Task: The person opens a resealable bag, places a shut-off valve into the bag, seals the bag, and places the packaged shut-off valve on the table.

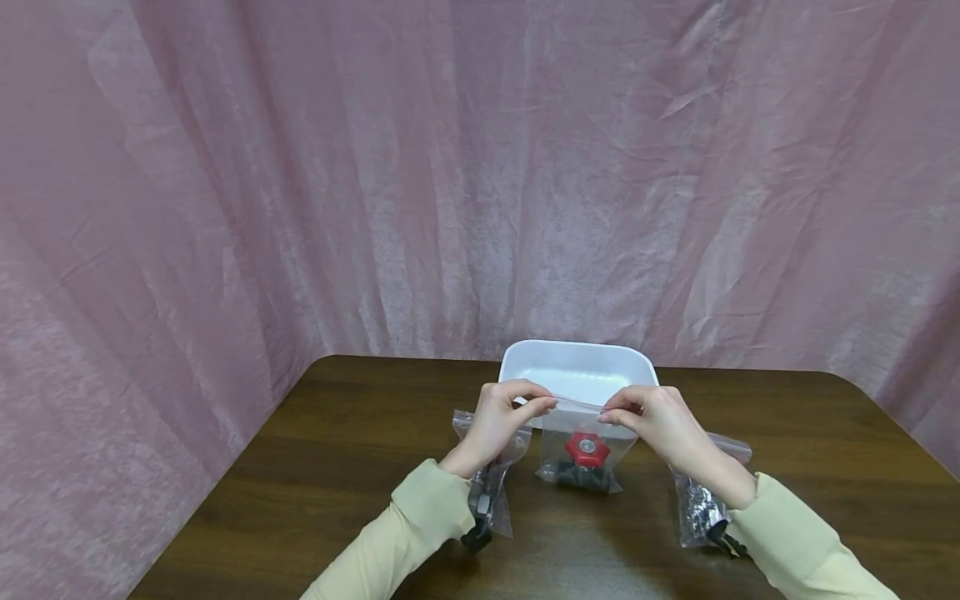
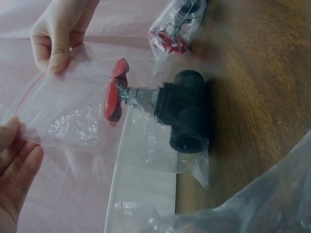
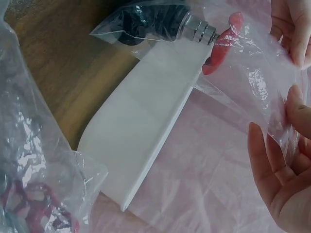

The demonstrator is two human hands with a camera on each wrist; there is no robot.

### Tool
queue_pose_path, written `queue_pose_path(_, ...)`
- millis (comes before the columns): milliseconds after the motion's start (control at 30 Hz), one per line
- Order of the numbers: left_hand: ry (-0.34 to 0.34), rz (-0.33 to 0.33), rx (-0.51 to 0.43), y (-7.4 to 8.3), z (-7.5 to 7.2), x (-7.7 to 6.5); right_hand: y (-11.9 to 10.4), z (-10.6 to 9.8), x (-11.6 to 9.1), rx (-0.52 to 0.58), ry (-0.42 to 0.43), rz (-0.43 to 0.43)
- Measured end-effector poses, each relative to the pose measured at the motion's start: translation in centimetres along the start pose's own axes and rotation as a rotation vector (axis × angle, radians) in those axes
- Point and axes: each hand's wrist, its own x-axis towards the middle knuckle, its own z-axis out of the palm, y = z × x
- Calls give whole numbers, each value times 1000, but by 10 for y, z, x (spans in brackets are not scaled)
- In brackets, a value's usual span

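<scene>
A clear zip bag (image 1: 555, 442) stands upright at the middle of the table, holding a valve (image 2: 187, 111) with a black tee-shaped body, metal stem and red handwheel (image 1: 587, 448). My left hand (image 1: 495, 421) pinches the left end of the bag's top edge between thumb and fingers. At the other end of that edge, my right hand (image 1: 660, 425) pinches the plastic. The red zip line (image 2: 31, 92) runs between both hands in the left wrist view. The bag's base is at the tabletop.
Behind the bag stands a white plastic basin (image 1: 577, 354). Another clear bag (image 1: 501, 500) lies under my left wrist. A third bag (image 1: 693, 504) lies by my right wrist, with a red handwheel (image 3: 39, 204) inside. Pink curtain (image 1: 480, 183) hangs behind the brown table (image 1: 315, 475).
</scene>
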Motion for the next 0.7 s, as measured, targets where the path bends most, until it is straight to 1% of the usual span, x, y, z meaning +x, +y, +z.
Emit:
queue_pose_path(67, 1, -2, -1, -4, 0, -1, 0, 1, 0, -5, 16, -13)
queue_pose_path(200, 3, 4, -10, -6, 0, -1, -1, 2, 0, -23, 36, -35)
queue_pose_path(333, -4, -1, -11, 15, -3, -1, 1, 3, 0, -26, 53, -51)
queue_pose_path(433, -9, -14, -2, 30, -5, -1, 2, 3, -1, -10, 62, -44)
queue_pose_path(600, -2, -13, 8, 31, -5, -1, 2, 0, -3, 11, 38, -9)
queue_pose_path(700, -1, -11, 8, 32, -5, -1, 3, -3, -5, 5, 34, 1)
